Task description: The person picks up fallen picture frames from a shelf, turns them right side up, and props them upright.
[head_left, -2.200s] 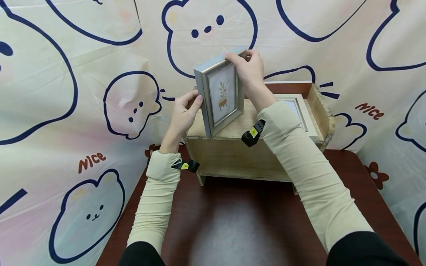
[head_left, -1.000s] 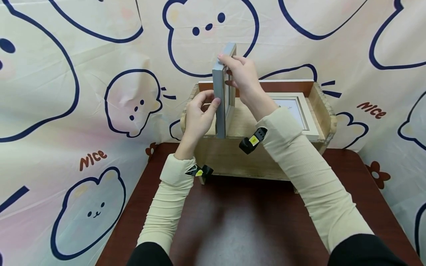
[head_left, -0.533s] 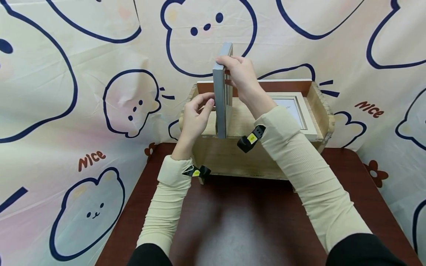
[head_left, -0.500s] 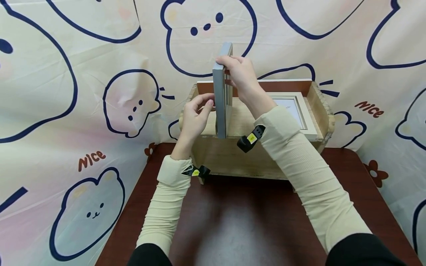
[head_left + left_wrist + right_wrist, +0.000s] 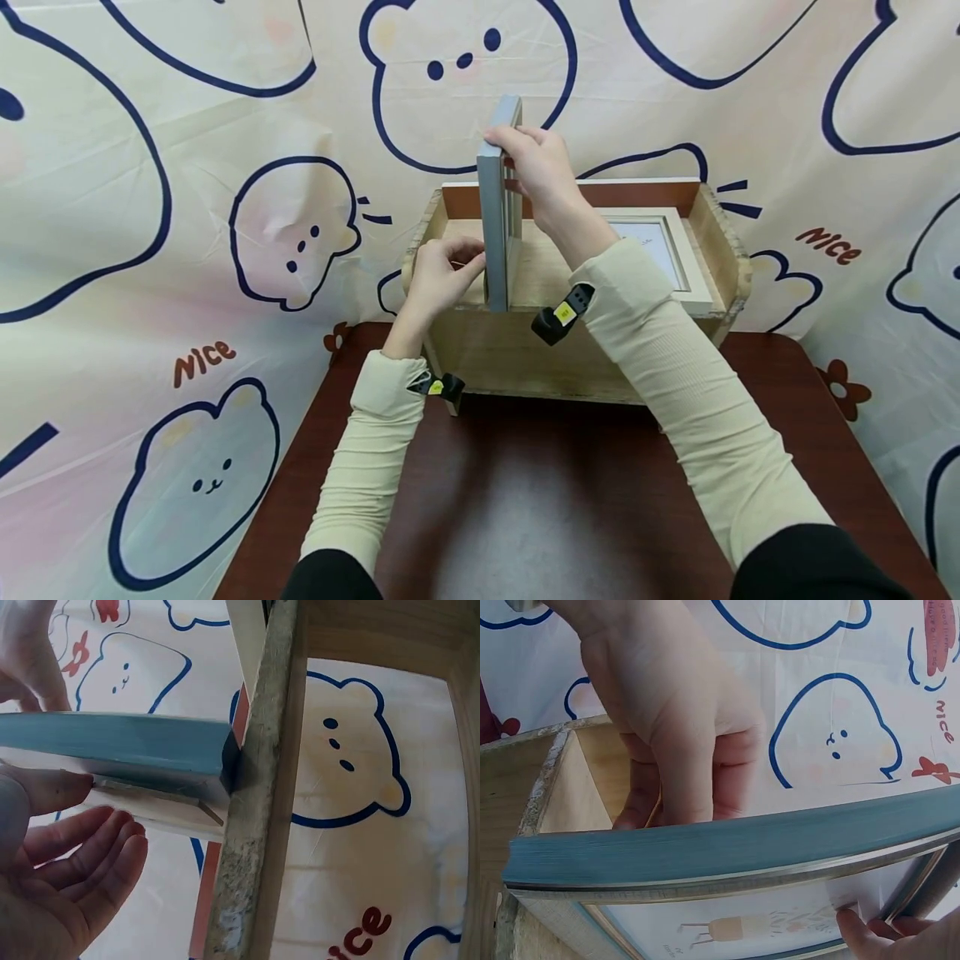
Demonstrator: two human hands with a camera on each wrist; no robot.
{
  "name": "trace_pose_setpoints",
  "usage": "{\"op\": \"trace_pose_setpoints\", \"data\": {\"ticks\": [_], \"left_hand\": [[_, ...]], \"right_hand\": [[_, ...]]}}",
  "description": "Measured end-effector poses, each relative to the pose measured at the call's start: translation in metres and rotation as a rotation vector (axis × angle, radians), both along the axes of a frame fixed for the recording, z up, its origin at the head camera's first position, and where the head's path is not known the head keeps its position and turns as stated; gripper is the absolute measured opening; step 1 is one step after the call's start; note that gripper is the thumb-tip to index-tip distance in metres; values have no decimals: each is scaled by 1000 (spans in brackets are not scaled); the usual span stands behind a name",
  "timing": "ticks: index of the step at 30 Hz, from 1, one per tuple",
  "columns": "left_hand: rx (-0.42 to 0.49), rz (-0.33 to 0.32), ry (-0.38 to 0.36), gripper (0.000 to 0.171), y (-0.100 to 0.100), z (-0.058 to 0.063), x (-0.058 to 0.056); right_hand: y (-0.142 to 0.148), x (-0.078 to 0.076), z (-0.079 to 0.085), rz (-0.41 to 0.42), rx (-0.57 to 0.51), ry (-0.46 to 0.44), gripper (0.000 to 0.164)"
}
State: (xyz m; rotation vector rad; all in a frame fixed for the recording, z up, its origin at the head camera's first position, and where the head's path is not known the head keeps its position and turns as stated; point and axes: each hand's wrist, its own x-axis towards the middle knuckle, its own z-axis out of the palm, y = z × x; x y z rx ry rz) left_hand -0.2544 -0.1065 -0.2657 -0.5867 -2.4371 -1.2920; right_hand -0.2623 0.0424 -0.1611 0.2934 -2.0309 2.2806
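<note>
The pale frame (image 5: 667, 246) at right seems done. The grey frame (image 5: 495, 225), upright, looks unfinished: right hand (image 5: 543, 171) grasping its top, grip of left hand (image 5: 442, 275) unclear.

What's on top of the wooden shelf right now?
On the wooden shelf, a gray-edged frame stands upright; a cream frame rests toward the right end. The right arm hides the cream frame's near-left part.

Indoor booth, cartoon-bear cloth walls (image 5: 202, 100), brown table (image 5: 540, 508)
</note>
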Motion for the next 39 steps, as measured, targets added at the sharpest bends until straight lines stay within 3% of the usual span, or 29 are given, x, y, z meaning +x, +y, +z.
{"op": "trace_pose_setpoints", "data": {"ticks": [9, 15, 27, 30, 36, 39], "left_hand": [[-188, 44, 149, 17, -2, 5, 1], [-211, 87, 256, 17, -9, 7, 1], [-252, 217, 394, 18, -14, 4, 0], [-247, 226, 404, 16, -14, 2, -1], [-223, 223, 326, 21, -15, -4, 4], [-198, 247, 361, 14, -16, -8, 2]], "right_hand": [[1, -1, 0, -2, -11, 7, 15], [1, -1, -1, -2, -5, 0, 17], [1, -1, -2, -2, -10, 5, 17], [1, -1, -3, -7, -5, 9, 17], [2, 0, -2, -9, 5, 16, 18], [2, 1, -2, -5, 2, 17, 19]]}}
